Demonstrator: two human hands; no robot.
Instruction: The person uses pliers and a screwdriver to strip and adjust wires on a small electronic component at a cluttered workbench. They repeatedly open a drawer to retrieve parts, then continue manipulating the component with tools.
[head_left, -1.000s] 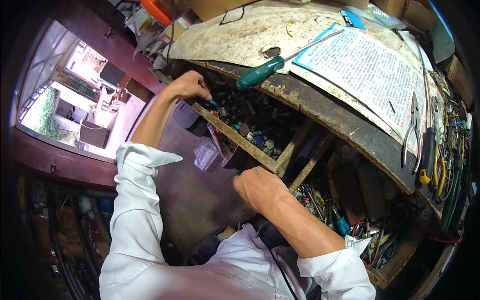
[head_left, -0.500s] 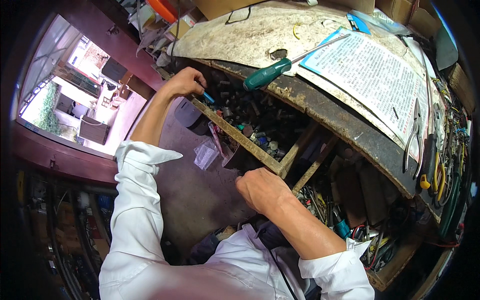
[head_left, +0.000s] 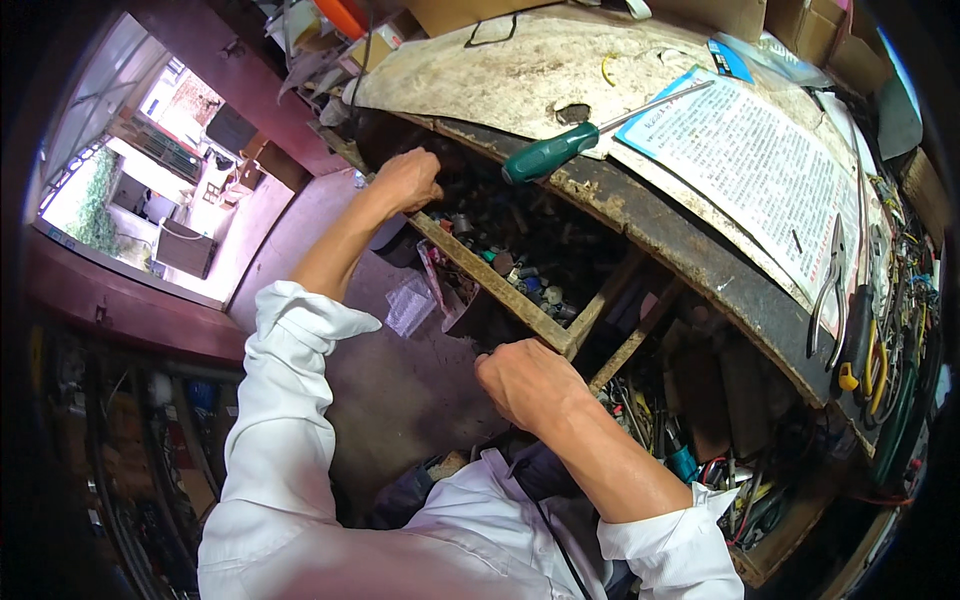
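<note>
My left hand (head_left: 408,182) reaches into the far-left part of a worn wooden drawer (head_left: 480,275) full of small dark and coloured parts (head_left: 530,278); its fingers are curled and what they hold is hidden. My right hand (head_left: 525,385) is closed at the drawer's front right corner, its fingertips out of sight underneath. A green-handled screwdriver (head_left: 548,152) lies along the worktop edge above the drawer.
The stained worktop (head_left: 490,75) carries a printed sheet (head_left: 730,170), pliers (head_left: 830,285) and more tools at the right. A compartment of tools (head_left: 680,460) sits lower right. An open doorway (head_left: 165,200) is at left, a plastic bag (head_left: 410,305) on the floor.
My left hand has moved slightly right and deeper into the drawer; the blue item at its fingers is now hidden. My right hand stays by the front corner. The view has shifted a little.
</note>
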